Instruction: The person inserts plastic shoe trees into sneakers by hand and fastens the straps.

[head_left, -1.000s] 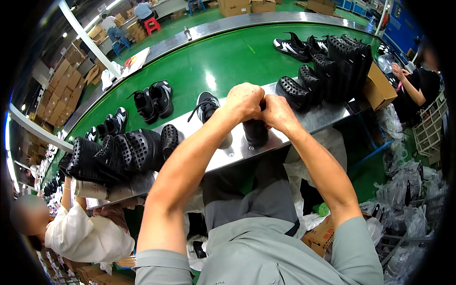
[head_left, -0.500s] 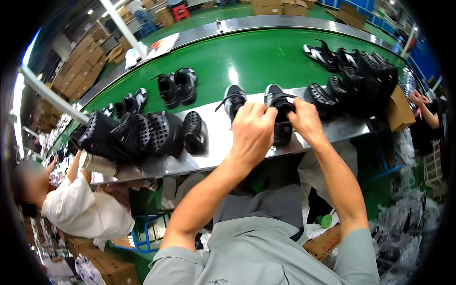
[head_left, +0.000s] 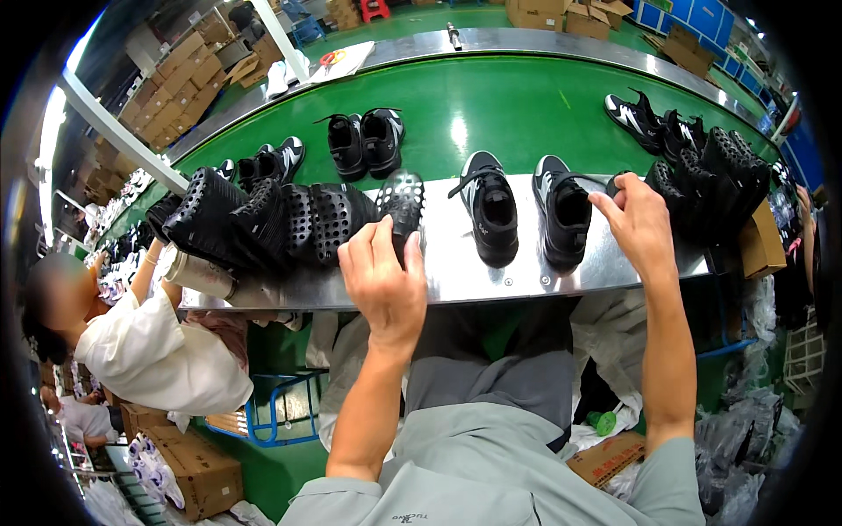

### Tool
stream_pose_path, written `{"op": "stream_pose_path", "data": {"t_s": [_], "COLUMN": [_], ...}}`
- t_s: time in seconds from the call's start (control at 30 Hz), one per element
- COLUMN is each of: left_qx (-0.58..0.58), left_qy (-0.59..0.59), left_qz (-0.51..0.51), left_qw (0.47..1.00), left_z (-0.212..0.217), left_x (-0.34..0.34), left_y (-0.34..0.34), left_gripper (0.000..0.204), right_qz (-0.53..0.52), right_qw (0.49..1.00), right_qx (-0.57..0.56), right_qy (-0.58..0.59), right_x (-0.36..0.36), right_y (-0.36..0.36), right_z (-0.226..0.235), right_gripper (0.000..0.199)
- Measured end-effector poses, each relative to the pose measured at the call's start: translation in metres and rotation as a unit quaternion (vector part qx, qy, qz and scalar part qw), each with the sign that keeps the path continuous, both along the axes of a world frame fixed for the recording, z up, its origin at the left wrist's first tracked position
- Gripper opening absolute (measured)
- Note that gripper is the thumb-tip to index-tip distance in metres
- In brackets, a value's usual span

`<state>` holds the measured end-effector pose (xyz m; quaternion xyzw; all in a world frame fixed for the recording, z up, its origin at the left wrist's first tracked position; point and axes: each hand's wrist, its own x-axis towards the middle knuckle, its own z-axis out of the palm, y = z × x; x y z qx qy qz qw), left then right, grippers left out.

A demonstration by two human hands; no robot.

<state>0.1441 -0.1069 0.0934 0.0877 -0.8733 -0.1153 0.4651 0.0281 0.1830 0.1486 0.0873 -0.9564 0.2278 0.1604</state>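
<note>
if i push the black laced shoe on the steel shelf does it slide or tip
The left black shoe would probably slide: it stands flat on its sole on the smooth steel shelf. Tipping seems unlikely, being low and long. Its loose laces would likely flop.

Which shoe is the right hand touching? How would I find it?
Find the shiny metal shelf along the green belt. Two black shoes stand there side by side, toes toward you. It is the right-hand shoe, the one whose outer side the right hand reaches.
</note>
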Motion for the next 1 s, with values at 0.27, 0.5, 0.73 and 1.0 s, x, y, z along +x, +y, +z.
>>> {"op": "stream_pose_path", "data": {"t_s": [0.27,0.5,0.73,1.0], "left_qx": [0.044,0.567,0.609,0.033], "left_qy": [0.06,-0.175,-0.08,-0.117], "left_qz": [-0.294,-0.424,-0.361,-0.311], "left_qw": [0.953,0.684,0.702,0.943], "left_z": [0.019,0.039,0.021,-0.013], "left_x": [0.032,-0.004,-0.033,-0.104], "left_y": [0.069,0.045,0.061,0.016], "left_gripper": [0.04,0.036,0.021,0.024], "right_qz": [0.215,0.232,0.205,0.19], "right_qw": [0.658,0.741,0.977,0.968], "right_qx": [-0.624,-0.472,-0.045,-0.004], "right_qy": [-0.361,-0.418,-0.026,-0.167], "right_x": [0.107,0.11,0.113,0.048], "right_y": [-0.078,-0.065,-0.067,-0.043], "right_z": [-0.012,-0.015,-0.007,0.024], "right_gripper": [0.059,0.06,0.049,0.039]}}
